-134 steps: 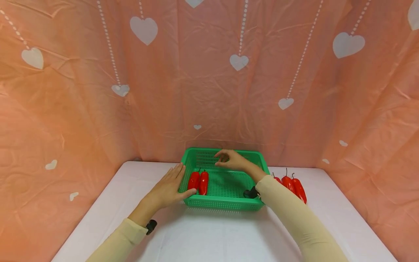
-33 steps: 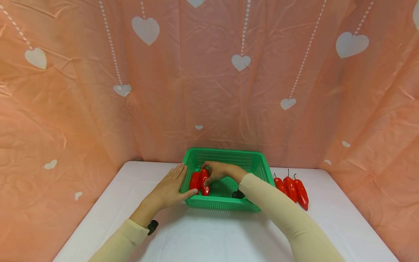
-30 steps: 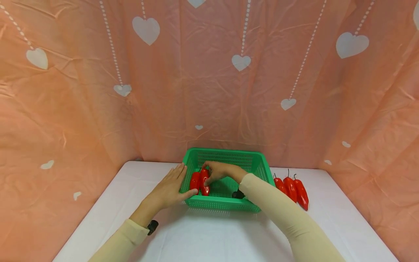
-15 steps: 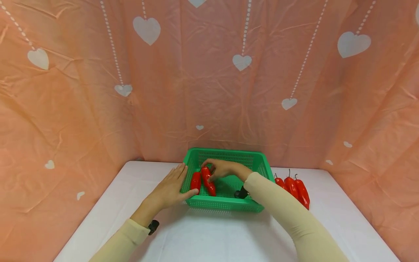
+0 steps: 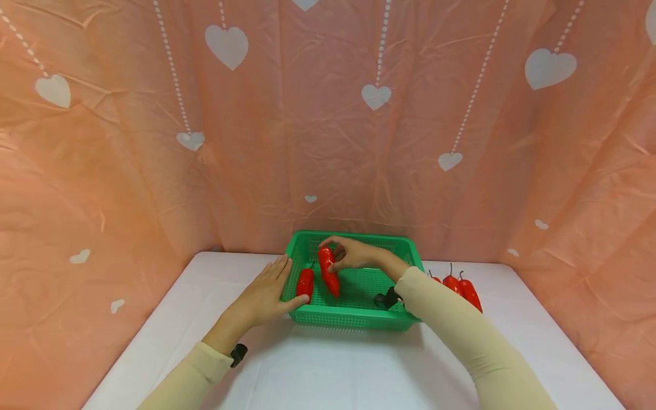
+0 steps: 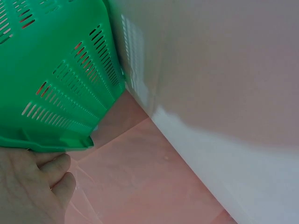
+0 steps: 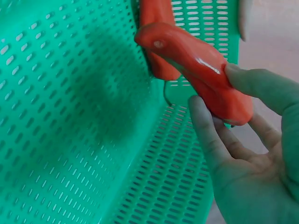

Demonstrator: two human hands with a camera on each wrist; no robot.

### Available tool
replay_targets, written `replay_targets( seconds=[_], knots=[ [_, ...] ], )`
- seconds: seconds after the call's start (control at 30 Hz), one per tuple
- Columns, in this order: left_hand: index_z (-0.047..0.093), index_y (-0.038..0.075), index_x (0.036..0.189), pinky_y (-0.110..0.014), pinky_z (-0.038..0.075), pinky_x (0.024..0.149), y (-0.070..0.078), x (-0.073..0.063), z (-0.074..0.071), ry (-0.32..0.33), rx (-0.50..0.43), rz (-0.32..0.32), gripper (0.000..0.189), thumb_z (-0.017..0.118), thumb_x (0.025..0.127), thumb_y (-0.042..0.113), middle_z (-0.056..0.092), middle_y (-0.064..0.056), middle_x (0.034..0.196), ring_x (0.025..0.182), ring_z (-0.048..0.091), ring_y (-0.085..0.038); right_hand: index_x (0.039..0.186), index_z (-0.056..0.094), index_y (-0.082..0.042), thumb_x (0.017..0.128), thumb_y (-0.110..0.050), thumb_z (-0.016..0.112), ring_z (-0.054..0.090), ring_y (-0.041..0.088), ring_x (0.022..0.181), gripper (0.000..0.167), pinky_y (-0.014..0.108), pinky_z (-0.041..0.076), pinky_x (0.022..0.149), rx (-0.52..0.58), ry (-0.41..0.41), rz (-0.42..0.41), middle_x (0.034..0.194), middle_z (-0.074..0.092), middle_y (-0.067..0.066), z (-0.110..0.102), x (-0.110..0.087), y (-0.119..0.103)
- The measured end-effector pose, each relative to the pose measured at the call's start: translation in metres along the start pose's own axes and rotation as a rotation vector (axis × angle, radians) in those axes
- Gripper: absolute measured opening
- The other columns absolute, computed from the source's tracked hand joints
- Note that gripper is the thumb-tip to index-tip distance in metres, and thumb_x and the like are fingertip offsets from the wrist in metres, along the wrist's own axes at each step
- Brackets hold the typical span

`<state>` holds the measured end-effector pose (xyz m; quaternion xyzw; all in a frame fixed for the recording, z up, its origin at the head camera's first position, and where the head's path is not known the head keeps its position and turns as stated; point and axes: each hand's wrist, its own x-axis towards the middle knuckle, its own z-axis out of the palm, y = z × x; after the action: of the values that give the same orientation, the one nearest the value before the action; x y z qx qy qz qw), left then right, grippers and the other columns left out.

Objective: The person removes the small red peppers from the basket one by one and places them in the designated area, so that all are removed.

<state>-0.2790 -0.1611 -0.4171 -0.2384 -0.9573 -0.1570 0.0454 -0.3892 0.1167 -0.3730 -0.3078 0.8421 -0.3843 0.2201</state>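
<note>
- The step right now looks like moving one red pepper (image 5: 330,279) by hand; I can't tell if it is going into or out of the green basket (image 5: 353,311).
- The right hand (image 5: 356,254) has a grip on that pepper, with the thumb on one side and fingers on the other. It looks held up over the left half of the basket, tilted, with its tip pointing down and near.
- The next move seems to need a snug pinch, because the skin is shiny and may be slippery. It should keep away from the basket's walls and the second pepper (image 5: 304,283), lying just to the left inside.
- The right arm reaches in from the near right, across the basket's near right corner, and the hand points left.
- The left hand (image 5: 263,293) isn't grabbing. Its fingers lie straight along the basket's left rim, thumb by the near left corner, maybe to stop it sliding.
- More peppers (image 5: 452,283) lie on the tabletop (image 5: 318,364), right of the basket, partly hidden by the right sleeve (image 5: 461,330).
</note>
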Motion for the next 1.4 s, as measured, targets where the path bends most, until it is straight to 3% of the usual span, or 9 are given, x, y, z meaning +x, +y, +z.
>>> replay_targets(
  seconds=[0.2, 0.47, 0.8, 1.07, 1.4],
  knots=[
    [0.024, -0.009, 0.166, -0.054, 0.013, 0.135, 0.000, 0.000, -0.001, 0.000, -0.009, -0.002, 0.112, 0.050, 0.100, 0.078, 0.019, -0.024, 0.176, 0.164, 0.017, -0.041, 0.160, 0.044, -0.012, 0.101, -0.016, 0.076, 0.065, 0.031, 0.123, 0.067, 0.060, 0.055, 0.108, 0.028, 0.041, -0.023, 0.137, 0.063, 0.016, -0.007, -0.013, -0.002],
    [0.024, -0.009, 0.166, -0.053, 0.012, 0.135, 0.000, 0.000, -0.001, -0.007, -0.015, -0.008, 0.113, 0.051, 0.100, 0.078, 0.018, -0.023, 0.177, 0.164, 0.016, -0.041, 0.158, 0.046, -0.013, 0.102, -0.013, 0.076, 0.066, 0.031, 0.123, 0.064, 0.043, 0.061, 0.097, 0.037, 0.089, -0.118, 0.139, 0.064, 0.015, -0.021, -0.033, -0.003],
    [0.023, -0.008, 0.166, -0.053, 0.011, 0.135, 0.000, -0.001, -0.001, -0.016, -0.007, -0.007, 0.111, 0.052, 0.100, 0.076, 0.017, -0.023, 0.177, 0.165, 0.015, -0.041, 0.160, 0.043, -0.005, 0.101, -0.004, 0.073, 0.062, 0.039, 0.127, 0.067, 0.048, 0.059, 0.102, 0.073, 0.170, -0.176, 0.150, 0.058, 0.020, -0.041, -0.059, 0.005],
    [0.022, -0.008, 0.166, -0.053, 0.011, 0.135, 0.000, -0.001, 0.000, -0.016, -0.005, -0.004, 0.111, 0.051, 0.100, 0.076, 0.016, -0.023, 0.177, 0.165, 0.015, -0.041, 0.162, 0.041, -0.007, 0.103, -0.009, 0.073, 0.054, 0.044, 0.139, 0.067, 0.060, 0.056, 0.106, 0.102, 0.218, -0.148, 0.153, 0.055, 0.020, -0.056, -0.086, 0.017],
    [0.022, -0.008, 0.166, -0.052, 0.011, 0.135, -0.002, -0.001, 0.001, -0.017, -0.001, -0.001, 0.111, 0.050, 0.101, 0.077, 0.016, -0.022, 0.177, 0.165, 0.014, -0.039, 0.161, 0.042, -0.006, 0.101, -0.007, 0.074, 0.049, 0.042, 0.141, 0.067, 0.038, 0.057, 0.103, 0.141, 0.296, -0.150, 0.153, 0.054, 0.022, -0.070, -0.120, 0.031]
  ],
)
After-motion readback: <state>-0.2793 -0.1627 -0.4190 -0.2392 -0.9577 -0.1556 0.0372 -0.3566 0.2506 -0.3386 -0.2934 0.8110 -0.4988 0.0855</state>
